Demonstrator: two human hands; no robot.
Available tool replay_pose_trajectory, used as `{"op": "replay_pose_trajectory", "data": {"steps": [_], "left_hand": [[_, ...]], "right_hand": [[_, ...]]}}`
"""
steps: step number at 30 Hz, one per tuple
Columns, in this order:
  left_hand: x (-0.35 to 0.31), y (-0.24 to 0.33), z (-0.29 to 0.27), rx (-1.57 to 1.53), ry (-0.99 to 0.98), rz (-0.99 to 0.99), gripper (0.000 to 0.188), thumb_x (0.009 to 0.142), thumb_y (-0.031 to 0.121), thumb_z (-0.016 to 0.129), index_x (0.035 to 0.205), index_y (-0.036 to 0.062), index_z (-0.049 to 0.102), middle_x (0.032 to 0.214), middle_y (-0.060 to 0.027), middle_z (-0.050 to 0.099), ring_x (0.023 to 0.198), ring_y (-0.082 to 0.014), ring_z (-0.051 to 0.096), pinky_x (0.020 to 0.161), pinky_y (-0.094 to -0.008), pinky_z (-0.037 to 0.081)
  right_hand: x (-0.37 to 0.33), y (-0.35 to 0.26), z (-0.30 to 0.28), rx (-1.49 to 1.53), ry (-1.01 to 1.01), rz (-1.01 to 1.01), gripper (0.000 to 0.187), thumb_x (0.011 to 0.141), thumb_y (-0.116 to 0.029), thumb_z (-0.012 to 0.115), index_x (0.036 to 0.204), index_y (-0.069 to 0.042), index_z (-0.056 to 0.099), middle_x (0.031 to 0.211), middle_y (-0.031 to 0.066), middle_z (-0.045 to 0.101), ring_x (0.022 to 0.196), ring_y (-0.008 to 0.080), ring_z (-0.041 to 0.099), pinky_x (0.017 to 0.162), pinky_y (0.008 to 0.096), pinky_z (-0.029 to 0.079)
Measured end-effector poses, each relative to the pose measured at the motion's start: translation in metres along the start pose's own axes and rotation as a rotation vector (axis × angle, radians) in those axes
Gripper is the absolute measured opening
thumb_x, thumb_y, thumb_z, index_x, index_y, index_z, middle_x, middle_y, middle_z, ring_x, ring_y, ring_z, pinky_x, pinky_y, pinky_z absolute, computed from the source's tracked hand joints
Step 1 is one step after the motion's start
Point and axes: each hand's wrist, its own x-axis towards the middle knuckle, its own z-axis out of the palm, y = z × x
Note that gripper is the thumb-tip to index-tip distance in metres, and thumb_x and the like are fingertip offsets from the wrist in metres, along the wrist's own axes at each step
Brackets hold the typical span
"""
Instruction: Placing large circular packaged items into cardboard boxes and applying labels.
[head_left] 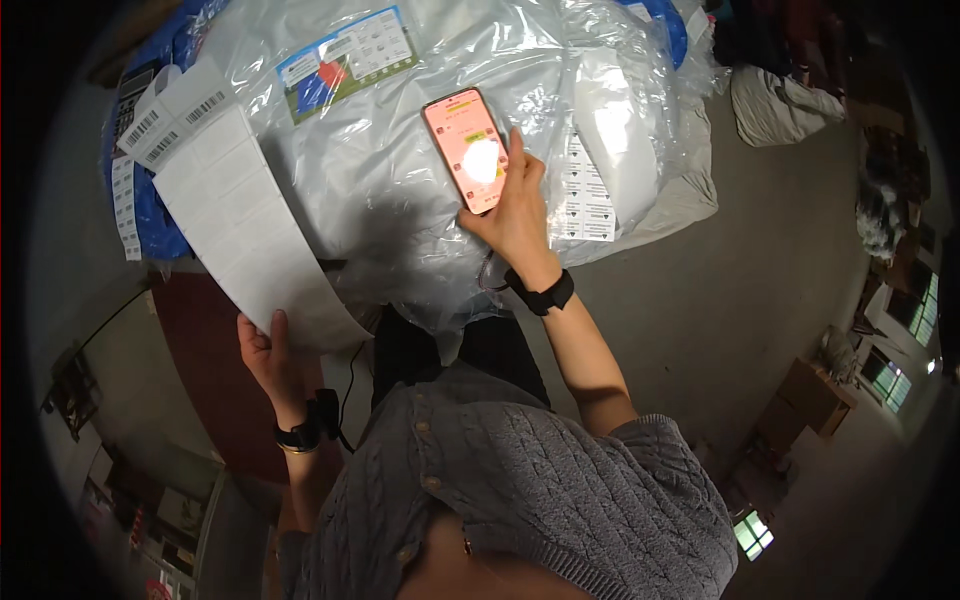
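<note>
My right hand grips the lower end of a smartphone with a lit pinkish screen, over a big pile of clear plastic packaging. Pinched at its lower left edge by my left hand is a long white paper strip, which stretches up and away to the left. Barcode labels lie at the strip's far end. Right of the phone, a sheet of small printed labels rests on the plastic. A colourful printed card shows at the far side of the pile.
Blue material shows beneath the left end of the pile. A white bundle lies on the floor at far right, and a cardboard box stands lower down. A dark red surface is at my left, with a black cable near my knee.
</note>
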Motion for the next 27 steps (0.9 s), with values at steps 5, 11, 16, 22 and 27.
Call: {"op": "replay_pose_trajectory", "data": {"steps": [5, 11, 16, 22, 27], "left_hand": [[-0.005, 0.015, 0.013, -0.021, -0.025, 0.038, 0.021, 0.093, 0.001, 0.054, 0.114, -0.0005, 0.051, 0.103, -0.0060, 0.062, 0.090, -0.0086, 0.057, 0.082, -0.0218, 0.044], [-0.005, 0.020, 0.019, -0.024, -0.054, 0.084, 0.025, 0.092, 0.002, 0.055, 0.116, -0.0013, 0.050, 0.105, -0.0070, 0.062, 0.092, -0.0092, 0.058, 0.082, -0.0223, 0.044], [-0.006, 0.021, 0.026, -0.015, -0.092, 0.096, 0.025, 0.092, 0.003, 0.056, 0.117, -0.0010, 0.050, 0.105, -0.0064, 0.062, 0.090, -0.0077, 0.057, 0.080, -0.0201, 0.043], [-0.010, 0.020, 0.023, -0.050, -0.098, 0.096, 0.027, 0.093, 0.004, 0.056, 0.118, -0.0006, 0.049, 0.107, -0.0060, 0.062, 0.091, -0.0069, 0.057, 0.081, -0.0205, 0.043], [-0.013, 0.024, 0.027, -0.090, -0.094, 0.060, 0.026, 0.093, 0.005, 0.056, 0.117, -0.0001, 0.050, 0.107, -0.0060, 0.062, 0.093, -0.0077, 0.057, 0.083, -0.0216, 0.043]], "right_hand": [[0.003, -0.001, -0.015, 0.107, -0.081, 0.083, 0.115, 0.054, -0.013, 0.079, 0.147, -0.004, 0.011, 0.119, 0.0258, 0.036, 0.102, 0.0430, 0.050, 0.085, 0.0423, 0.049], [-0.023, 0.011, -0.067, 0.755, -0.095, 0.220, 0.107, 0.062, -0.010, 0.079, 0.148, -0.011, 0.016, 0.118, 0.0140, 0.040, 0.108, 0.0233, 0.046, 0.091, 0.0339, 0.041], [-0.034, 0.029, -0.092, 0.716, 0.098, 0.116, 0.105, 0.062, -0.007, 0.078, 0.147, -0.009, 0.017, 0.120, 0.0136, 0.038, 0.109, 0.0225, 0.046, 0.091, 0.0330, 0.042], [-0.009, 0.072, -0.103, 0.016, 0.418, 0.006, 0.094, 0.064, -0.011, 0.074, 0.141, 0.002, 0.022, 0.124, 0.0249, 0.038, 0.113, 0.0400, 0.043, 0.097, 0.0436, 0.038], [0.012, 0.111, -0.099, -0.228, 0.383, -0.045, 0.101, 0.062, -0.017, 0.078, 0.142, 0.003, 0.021, 0.123, 0.0260, 0.041, 0.110, 0.0404, 0.044, 0.095, 0.0455, 0.038]]}}
